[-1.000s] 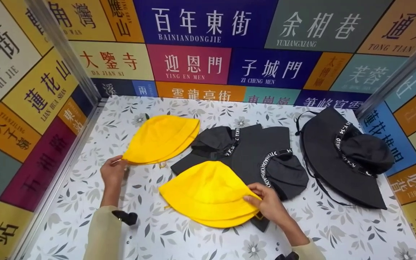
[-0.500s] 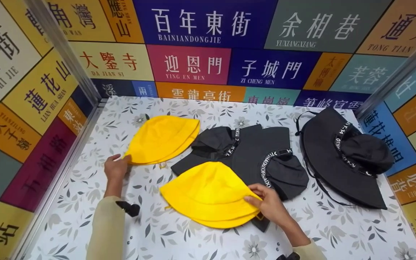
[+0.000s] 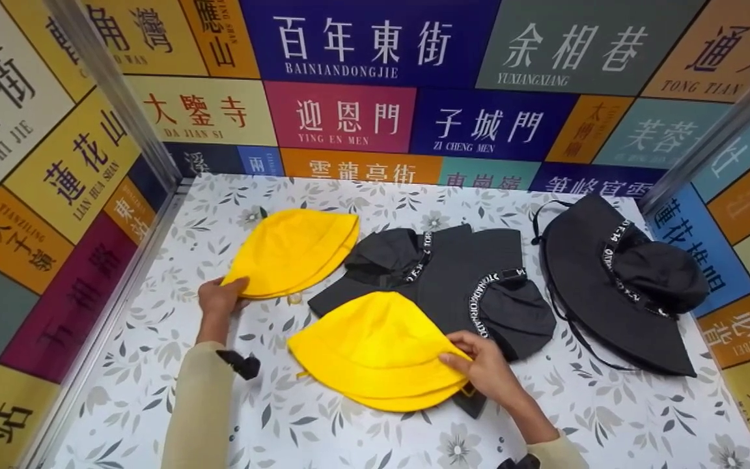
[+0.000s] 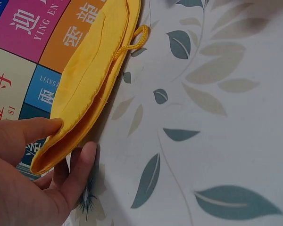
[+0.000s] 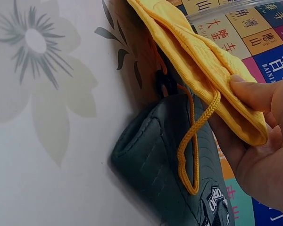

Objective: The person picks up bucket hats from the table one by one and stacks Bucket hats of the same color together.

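Two yellow bucket hats lie folded flat. My left hand (image 3: 220, 301) is at the left corner of the farther yellow hat (image 3: 297, 251); in the left wrist view its thumb lies on the yellow brim (image 4: 85, 94) with the fingers beneath. My right hand (image 3: 489, 365) pinches the right end of the nearer yellow hat (image 3: 375, 355), thumb on top. From that brim a yellow cord (image 5: 184, 160) hangs over a black brim (image 5: 151, 155) in the right wrist view. Two black hats with lettered bands, one crown (image 3: 515, 312) to the right, lie partly hidden under the nearer yellow hat.
Another black wide-brimmed hat (image 3: 609, 286) with a chin cord lies at the right of the table. The floral tabletop (image 3: 323, 436) is bounded by panels of coloured street-name signs (image 3: 342, 117) at the back and sides.
My left hand has shifted slightly right along the farther yellow hat's corner, its thumb now over the brim. The right hand and nearer yellow hat have stayed almost still.
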Demonstrator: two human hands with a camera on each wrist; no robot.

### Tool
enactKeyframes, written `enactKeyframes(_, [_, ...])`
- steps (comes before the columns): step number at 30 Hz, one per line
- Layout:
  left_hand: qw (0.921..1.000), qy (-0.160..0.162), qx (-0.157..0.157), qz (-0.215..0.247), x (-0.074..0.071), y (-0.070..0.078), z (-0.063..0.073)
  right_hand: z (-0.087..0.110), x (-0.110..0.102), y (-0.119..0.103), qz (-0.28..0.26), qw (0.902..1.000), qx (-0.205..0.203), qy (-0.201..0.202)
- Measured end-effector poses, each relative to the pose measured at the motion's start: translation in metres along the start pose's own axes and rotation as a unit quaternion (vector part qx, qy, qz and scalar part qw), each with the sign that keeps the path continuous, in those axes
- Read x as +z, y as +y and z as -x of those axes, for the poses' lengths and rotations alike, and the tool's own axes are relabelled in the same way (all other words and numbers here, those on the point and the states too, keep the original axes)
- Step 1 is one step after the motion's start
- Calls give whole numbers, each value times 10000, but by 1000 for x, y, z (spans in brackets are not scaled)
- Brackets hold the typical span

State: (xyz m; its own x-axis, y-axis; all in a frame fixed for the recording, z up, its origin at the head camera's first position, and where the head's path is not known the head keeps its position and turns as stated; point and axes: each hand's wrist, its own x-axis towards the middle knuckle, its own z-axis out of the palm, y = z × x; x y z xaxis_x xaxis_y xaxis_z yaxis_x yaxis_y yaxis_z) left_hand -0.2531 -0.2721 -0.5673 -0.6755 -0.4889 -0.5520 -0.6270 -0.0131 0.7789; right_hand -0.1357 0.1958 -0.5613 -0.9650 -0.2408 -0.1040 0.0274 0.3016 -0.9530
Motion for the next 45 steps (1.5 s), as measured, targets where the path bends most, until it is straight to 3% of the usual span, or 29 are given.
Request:
enactKeyframes(7, [9996, -226, 164, -26, 1, 2, 3, -1, -1, 0, 23, 10000, 56, 11])
enactKeyframes(15, [9942, -732, 179, 762, 7, 2, 5, 0, 0, 1, -37, 9998, 199, 29])
enactKeyframes(23, [9948, -646, 563, 550, 9, -1, 8, -1, 0, 2, -15, 9997, 254, 44])
enactKeyframes(30, [9883, -667, 934, 1003, 12, -3, 11, -1, 0, 3, 39, 9997, 252, 38])
enactKeyframes(38, [9789, -732, 768, 1744, 2, -6, 16, -2, 0, 4, 50, 9995, 325, 1])
enactKeyframes(45, [9749, -918, 543, 1956, -5, -3, 20, -1, -2, 3, -2, 9999, 159, -39])
